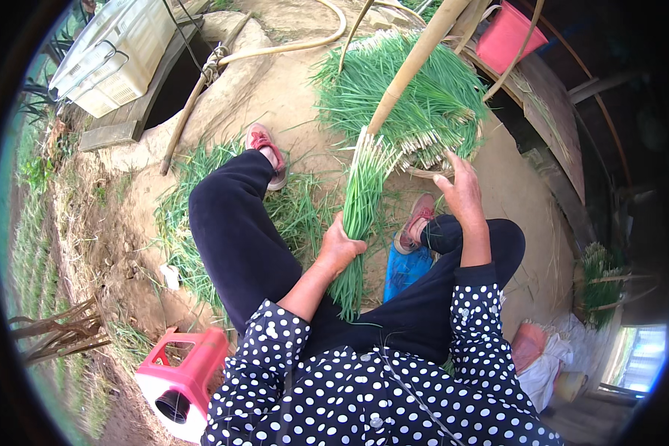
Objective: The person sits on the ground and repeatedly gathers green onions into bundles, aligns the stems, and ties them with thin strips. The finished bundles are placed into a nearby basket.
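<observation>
1. Firmly, a bare left hand [342,247] closes around a slim bunch of long green leaves with pale stem ends [359,204], its thumb laid across the strands.
2. Held above the lap between the knees, the bunch fans out at its whitish ends, which point away from the body, while the soft leaf tips droop toward a pair of smooth dark cloth trousers [234,215].
3. A bare right hand [462,192] is raised with thumb and forefinger spread apart, beside the pale-ended edge of a broad, feathery heap of green stalks [416,82].
4. A smooth, straight tan bamboo pole [412,67] slants across the heap, its lower end by the bunch's pale tips; whether they touch cannot be told.
5. Limp, tangled green leaf litter [193,197] covers part of the dry, dusty tan earth [275,93] around a pink lace-up shoe [260,140].
6. A glossy blue plastic object [405,275] lies by the other foot, its full shape hidden by the leg.
7. Around the worker stand a moulded red plastic stool [212,346], a slotted off-white plastic crate [119,82] and a smooth-sided pinkish-red plastic bucket [507,39].
</observation>
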Tool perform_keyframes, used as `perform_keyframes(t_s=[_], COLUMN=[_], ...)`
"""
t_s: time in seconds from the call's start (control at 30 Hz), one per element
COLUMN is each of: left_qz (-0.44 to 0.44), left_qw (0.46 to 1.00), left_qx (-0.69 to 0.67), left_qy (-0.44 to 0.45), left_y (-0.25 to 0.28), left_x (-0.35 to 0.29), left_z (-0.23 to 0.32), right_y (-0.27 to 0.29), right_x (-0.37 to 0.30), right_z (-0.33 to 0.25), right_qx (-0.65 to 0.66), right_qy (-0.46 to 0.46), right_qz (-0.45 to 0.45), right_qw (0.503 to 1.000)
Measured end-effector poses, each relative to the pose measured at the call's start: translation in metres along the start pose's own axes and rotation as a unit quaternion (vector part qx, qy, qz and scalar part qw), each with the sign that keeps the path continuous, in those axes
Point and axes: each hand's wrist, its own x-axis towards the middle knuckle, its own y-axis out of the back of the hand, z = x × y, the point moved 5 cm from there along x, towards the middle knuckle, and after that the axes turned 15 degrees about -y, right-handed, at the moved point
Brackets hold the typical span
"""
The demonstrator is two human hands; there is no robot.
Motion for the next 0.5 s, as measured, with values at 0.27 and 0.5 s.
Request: perform_keyframes(t_s=[0.27, 0.5], left_qz=[-0.032, -0.055], left_qw=[0.99, 0.992], left_qx=[0.131, -0.106], left_qy=[-0.036, 0.044], left_y=[-0.008, -0.017], left_x=[-0.007, -0.01], left_z=[0.005, 0.01], right_y=[-0.064, -0.019], right_x=[0.015, 0.044], right_z=[-0.123, -0.072], right_qx=[-0.189, 0.079], right_qy=[0.198, 0.119], right_qz=[-0.046, 0.151], right_qw=[0.961, 0.978])
